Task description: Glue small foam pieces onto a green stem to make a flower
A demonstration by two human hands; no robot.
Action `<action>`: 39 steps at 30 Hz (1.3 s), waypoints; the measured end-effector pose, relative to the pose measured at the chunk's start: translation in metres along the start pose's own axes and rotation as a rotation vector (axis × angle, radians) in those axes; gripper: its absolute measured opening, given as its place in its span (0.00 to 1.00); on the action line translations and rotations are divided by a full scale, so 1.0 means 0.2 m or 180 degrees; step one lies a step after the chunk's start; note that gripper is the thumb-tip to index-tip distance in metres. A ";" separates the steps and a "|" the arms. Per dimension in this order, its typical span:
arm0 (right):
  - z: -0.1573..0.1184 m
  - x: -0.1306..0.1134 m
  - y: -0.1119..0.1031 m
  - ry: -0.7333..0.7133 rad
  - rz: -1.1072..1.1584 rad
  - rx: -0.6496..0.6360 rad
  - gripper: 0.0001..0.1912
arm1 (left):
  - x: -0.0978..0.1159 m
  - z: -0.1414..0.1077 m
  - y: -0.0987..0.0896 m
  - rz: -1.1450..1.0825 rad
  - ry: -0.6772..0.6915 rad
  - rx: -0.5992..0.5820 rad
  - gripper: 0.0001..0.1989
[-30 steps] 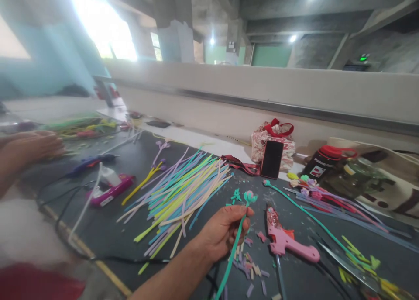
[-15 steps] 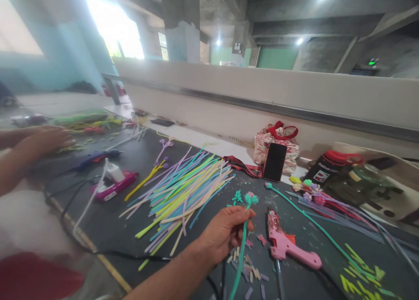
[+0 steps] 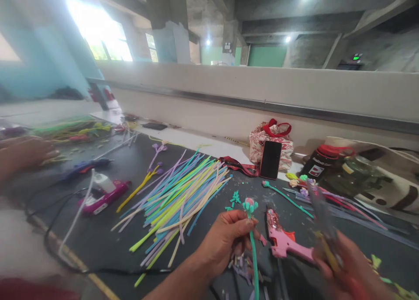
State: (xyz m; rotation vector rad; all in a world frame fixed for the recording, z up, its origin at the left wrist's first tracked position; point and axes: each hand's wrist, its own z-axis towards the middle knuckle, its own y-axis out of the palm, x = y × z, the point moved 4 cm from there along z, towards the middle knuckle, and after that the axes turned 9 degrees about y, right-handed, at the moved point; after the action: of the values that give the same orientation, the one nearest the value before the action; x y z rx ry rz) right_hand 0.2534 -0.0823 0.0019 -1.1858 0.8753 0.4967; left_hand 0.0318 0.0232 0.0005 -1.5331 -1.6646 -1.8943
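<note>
In the head view my left hand (image 3: 234, 234) pinches a green stem topped by a green flower with a pink centre (image 3: 250, 206). My right hand (image 3: 347, 265), blurred by motion, is closed round a tool with long grey jaws and red and yellow on its handles, perhaps pliers or scissors (image 3: 322, 212). Between the hands lies a pink glue gun (image 3: 284, 241). Short green pieces (image 3: 235, 198) are behind my left hand, and short purple and cream pieces (image 3: 244, 269) lie beneath it. Another green stem (image 3: 288, 197) rests behind the glue gun.
Many pastel stems (image 3: 180, 199) spread left of my left hand. Farther left are a magenta power strip (image 3: 104, 197), cables and a person's hand (image 3: 29, 153). A phone (image 3: 270, 160), patterned bag (image 3: 255, 145), bottle (image 3: 319, 162) and finished flowers (image 3: 307, 186) stand or lie behind.
My right hand has come into view from the right, holding the tool. The flower in my left hand stays at nearly the same place. The view has shifted slightly to the right.
</note>
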 end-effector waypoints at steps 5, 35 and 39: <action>0.01 -0.24 0.17 -0.0073 0.0054 -0.0400 0.31 | 0.00 -0.01 0.01 -0.0022 0.0019 -0.0046 0.11; -0.02 -0.32 0.22 -0.1139 -0.1300 0.0091 0.38 | 0.02 -0.03 0.07 0.0453 0.0153 -0.0089 0.12; -0.02 -0.32 0.23 -0.1227 -0.1237 0.0070 0.38 | 0.02 -0.04 0.07 0.0491 0.0162 -0.0102 0.11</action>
State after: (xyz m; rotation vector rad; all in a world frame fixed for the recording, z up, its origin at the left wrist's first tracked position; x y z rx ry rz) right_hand 0.1812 -0.0640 0.0260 -1.1548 0.3082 0.3773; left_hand 0.0356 0.0140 0.0138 -1.5624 -1.4569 -1.8719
